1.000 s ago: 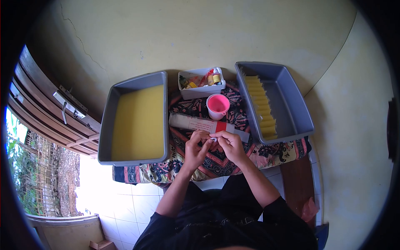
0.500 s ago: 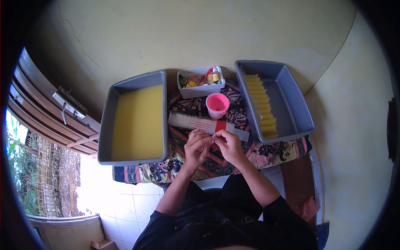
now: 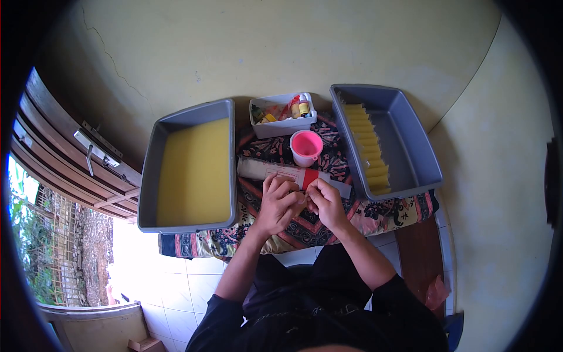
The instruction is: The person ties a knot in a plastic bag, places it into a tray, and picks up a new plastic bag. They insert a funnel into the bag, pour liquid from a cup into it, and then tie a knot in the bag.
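Both hands meet over the patterned cloth in the middle. My left hand (image 3: 280, 205) has its fingers curled, and my right hand (image 3: 324, 202) is pinched close beside it. What lies between the fingertips is too small to make out. Just beyond them lies a long plastic packet (image 3: 270, 169) with a red band, partly covered by the hands. A white cup with a pink inside (image 3: 306, 148) stands behind the packet. To the left is a grey tray (image 3: 233, 176) of yellow liquid; on the right another grey tray (image 3: 404, 135) holds a row of yellow packets (image 3: 368, 146).
A white box (image 3: 283, 127) with small bottles stands at the back against the wall. The patterned cloth (image 3: 229, 242) hangs over the front edge. An open door (image 3: 82, 152) is at the left. A pink plastic bag (image 3: 436, 293) lies at the lower right.
My left hand has turned slightly, with its fingers curled more. My right hand has shifted slightly to the right, its fingers more tightly folded.
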